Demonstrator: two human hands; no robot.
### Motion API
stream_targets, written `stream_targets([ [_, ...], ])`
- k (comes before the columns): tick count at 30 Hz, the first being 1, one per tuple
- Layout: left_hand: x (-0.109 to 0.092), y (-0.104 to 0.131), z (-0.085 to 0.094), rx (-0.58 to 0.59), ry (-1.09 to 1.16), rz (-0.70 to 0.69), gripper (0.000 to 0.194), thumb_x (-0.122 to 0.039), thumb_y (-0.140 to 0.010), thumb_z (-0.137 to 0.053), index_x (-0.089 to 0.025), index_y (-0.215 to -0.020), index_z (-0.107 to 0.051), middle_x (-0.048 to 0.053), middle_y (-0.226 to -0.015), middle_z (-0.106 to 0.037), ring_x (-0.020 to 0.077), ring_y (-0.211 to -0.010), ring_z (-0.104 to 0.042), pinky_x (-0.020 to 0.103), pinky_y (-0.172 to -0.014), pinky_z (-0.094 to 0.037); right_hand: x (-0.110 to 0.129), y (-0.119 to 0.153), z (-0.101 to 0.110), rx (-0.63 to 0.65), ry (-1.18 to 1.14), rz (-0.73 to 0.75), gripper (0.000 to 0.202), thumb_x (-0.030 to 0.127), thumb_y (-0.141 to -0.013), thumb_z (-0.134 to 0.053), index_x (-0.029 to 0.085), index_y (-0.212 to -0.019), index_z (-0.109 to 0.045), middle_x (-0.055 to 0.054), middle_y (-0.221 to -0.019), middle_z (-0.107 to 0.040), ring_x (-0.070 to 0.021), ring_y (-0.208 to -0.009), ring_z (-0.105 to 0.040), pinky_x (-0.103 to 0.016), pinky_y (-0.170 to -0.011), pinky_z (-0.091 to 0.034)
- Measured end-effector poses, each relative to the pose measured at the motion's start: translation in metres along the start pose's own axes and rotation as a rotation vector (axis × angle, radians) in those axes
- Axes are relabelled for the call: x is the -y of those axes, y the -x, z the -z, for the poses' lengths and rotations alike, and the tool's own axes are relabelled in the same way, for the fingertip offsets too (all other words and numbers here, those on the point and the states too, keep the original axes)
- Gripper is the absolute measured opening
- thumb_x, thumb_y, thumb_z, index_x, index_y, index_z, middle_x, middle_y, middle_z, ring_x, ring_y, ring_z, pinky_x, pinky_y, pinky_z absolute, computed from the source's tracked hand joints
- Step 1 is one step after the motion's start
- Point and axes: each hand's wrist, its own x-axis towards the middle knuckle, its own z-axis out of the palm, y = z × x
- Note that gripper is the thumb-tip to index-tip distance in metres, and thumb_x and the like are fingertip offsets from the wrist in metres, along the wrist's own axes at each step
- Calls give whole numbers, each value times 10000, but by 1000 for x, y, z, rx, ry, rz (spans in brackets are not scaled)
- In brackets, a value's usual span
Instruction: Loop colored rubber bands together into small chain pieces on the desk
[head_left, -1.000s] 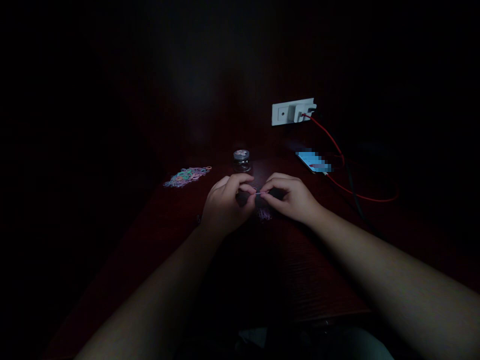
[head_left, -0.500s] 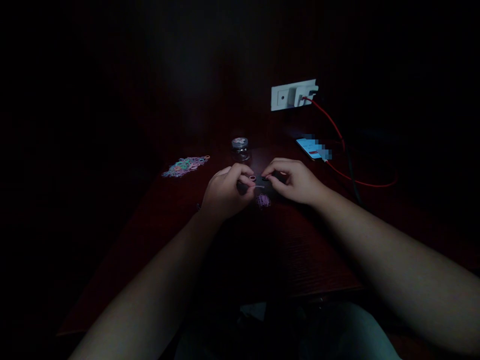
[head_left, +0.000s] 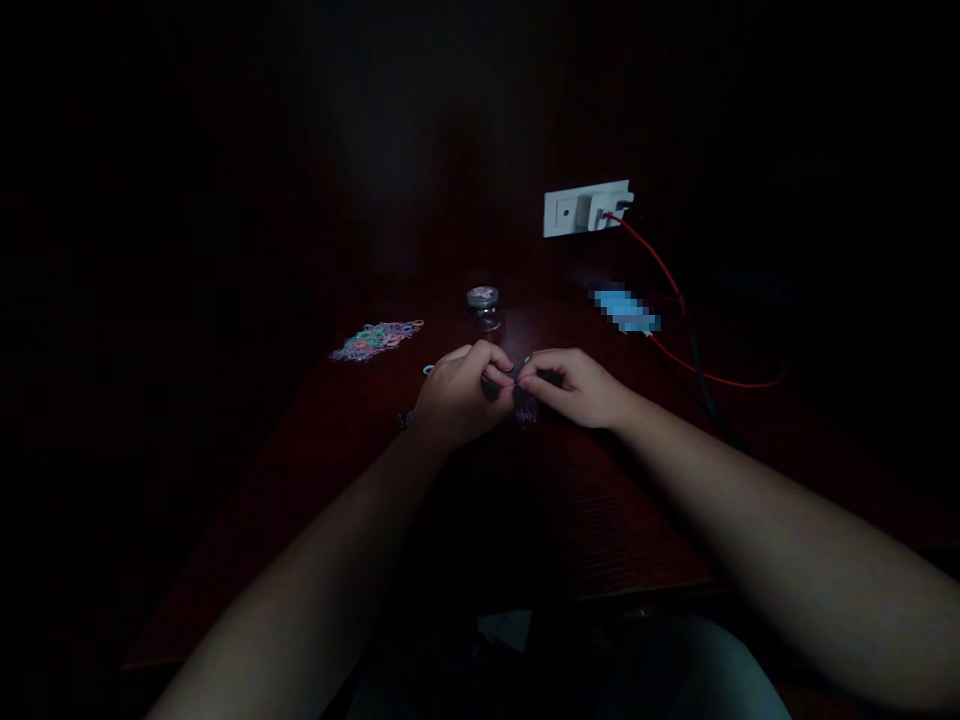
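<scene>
My left hand (head_left: 461, 395) is closed in a pinch over the dark table, with a thin pale rubber band (head_left: 514, 383) at its fingertips, mostly hidden. Thumb and forefinger of my right hand (head_left: 581, 390) pinch at the same spot, almost touching the left fingertips. Just below them lies a small bunch of purple rubber bands (head_left: 526, 412). A green band (head_left: 527, 358) shows behind the right fingers. Beside the left knuckles is a pale blue band (head_left: 428, 370), and a few small bands (head_left: 405, 419) lie near the left wrist.
A pile of coloured rubber bands (head_left: 377, 342) lies at the back left. Behind my hands stands a clear lidded jar (head_left: 484, 309). At the right a phone (head_left: 625, 310) is on a red cable (head_left: 720, 382) running to a wall socket (head_left: 566, 212).
My right hand has moved left and its fingertips have come together at the pale band held by my left hand. The view has tilted slightly up.
</scene>
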Motion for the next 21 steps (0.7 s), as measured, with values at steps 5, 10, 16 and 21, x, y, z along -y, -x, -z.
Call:
stream_targets([
  [5,1,0,0,1,6,-19,213,-144,-704,-657,-203,-873,-540,-15,-759,-670,142,-742,-615,265,-677,-459,1,0,-1,14,-77,-7,221,307,-874,-542,134,-809,-663,-39,-743,-653,-135,-682,-571,-247,-640,-422],
  [10,2,0,1,30,18,-12,195,-167,-730,-649,-207,-893,-551,-9,-773,-664,152,-750,-616,275,-677,-473,2,0,-3,6,-45,-26,176,259,-853,-554,137,-763,-643,-26,-705,-638,-118,-635,-551,-234,-610,-416],
  [16,3,2,1,37,47,-45,178,-140,-758,-621,-207,-911,-559,4,-839,-663,160,-813,-605,292,-737,-487,-1,-1,-4,-29,4,-12,124,193,-833,-554,138,-754,-631,-15,-707,-628,-111,-650,-563,-223,-625,-419],
  [21,4,4,0,59,87,-5,248,-203,-767,-651,-209,-1006,-587,26,-933,-664,175,-860,-607,312,-776,-495,-2,-1,-5,-46,6,-19,125,204,-840,-550,140,-763,-624,-12,-703,-612,-115,-658,-554,-226,-633,-417],
])
